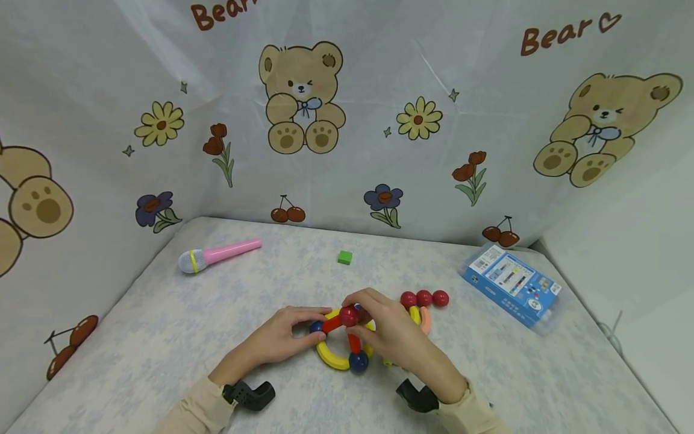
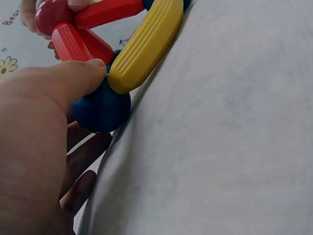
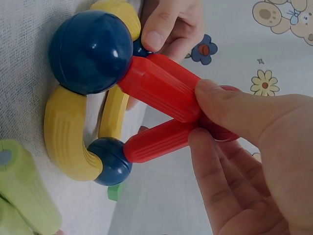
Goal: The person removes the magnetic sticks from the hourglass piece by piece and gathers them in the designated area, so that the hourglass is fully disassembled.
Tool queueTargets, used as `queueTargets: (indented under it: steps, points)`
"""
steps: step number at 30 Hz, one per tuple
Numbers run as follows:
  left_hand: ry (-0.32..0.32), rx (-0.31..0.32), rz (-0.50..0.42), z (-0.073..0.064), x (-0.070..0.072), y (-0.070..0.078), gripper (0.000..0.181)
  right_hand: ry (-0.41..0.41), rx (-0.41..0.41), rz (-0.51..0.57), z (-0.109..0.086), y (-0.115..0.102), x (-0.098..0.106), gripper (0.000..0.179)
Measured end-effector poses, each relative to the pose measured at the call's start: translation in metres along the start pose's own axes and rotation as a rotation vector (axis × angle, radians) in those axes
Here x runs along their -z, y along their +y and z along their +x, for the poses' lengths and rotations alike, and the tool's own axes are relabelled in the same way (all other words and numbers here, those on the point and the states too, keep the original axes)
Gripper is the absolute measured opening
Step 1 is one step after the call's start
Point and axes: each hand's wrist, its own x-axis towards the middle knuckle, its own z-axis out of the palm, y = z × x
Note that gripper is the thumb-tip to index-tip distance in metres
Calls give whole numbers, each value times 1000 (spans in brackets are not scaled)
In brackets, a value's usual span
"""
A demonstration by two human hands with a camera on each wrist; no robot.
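Note:
On the table lies a ring of yellow curved rods (image 1: 332,360) joined by blue balls, one at the front (image 1: 358,361). Straight red rods (image 3: 159,90) lean up from these balls and meet at a red ball (image 1: 348,316), forming a pyramid-like frame. My left hand (image 1: 282,336) holds the blue ball (image 2: 101,108) at the ring's left, its thumb pressed near the joint. At the top, my right hand (image 1: 387,328) pinches the red ball between thumb and fingers, touching the rod ends. That hand covers the far right part of the ring in the head view.
Three red balls (image 1: 424,298) sit in a row beyond my right hand, beside a pink curved rod (image 1: 426,320). Light green rods (image 3: 27,191) lie near the ring. Farther off are a green block (image 1: 344,257), a pink toy microphone (image 1: 222,253) and a blue box (image 1: 512,284).

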Motion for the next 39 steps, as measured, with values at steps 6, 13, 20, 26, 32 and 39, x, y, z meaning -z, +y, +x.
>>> queueTargets:
  steps: [6,13,20,26,32,39]
  points:
    - [-2,-9,-8,1,1,0,33,-14,-3,-4,1,-2,2,43]
    - [-6,-10,-9,2,1,2,32,-16,-9,0,-1,-3,4,43]
    - [-5,51,2,2,2,4,36,49,-26,14,0,-4,18,43]
    - [-1,79,31,0,3,2,41,160,-72,2,-2,-3,37,46]
    - [6,84,28,-1,2,3,40,104,-82,7,-2,-1,37,44]
    - [6,87,33,-1,2,4,39,114,-134,12,-6,3,42,45]
